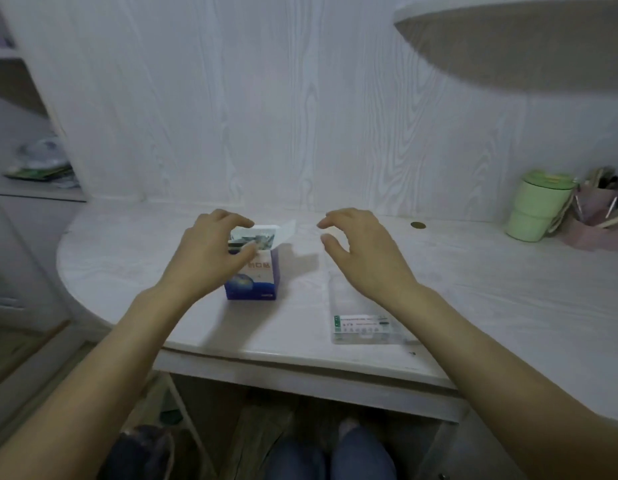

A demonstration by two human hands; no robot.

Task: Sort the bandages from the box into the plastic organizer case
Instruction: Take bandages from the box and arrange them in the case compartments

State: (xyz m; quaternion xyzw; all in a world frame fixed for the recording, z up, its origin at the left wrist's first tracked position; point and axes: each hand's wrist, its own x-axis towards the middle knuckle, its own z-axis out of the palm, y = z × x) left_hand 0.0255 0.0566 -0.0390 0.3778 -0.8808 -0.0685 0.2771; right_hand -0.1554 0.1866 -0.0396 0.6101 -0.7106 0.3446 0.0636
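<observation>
A blue and white bandage box (257,278) stands upright near the middle of the white table (473,289), its top flap open toward the back. Bandages (253,239) show in its mouth. My left hand (207,254) is at the box's top, thumb and fingers pinching the bandages. A clear plastic organizer case (364,325) with a green-printed label lies flat to the right of the box. My right hand (361,251) hovers above the case's far end, fingers loosely curled, holding nothing.
A green lidded cup (536,209) and a pink holder with pens (598,216) stand at the back right. A small coin (418,224) lies near the wall. A shelf (515,43) overhangs at upper right. Packets (40,164) sit on a left shelf.
</observation>
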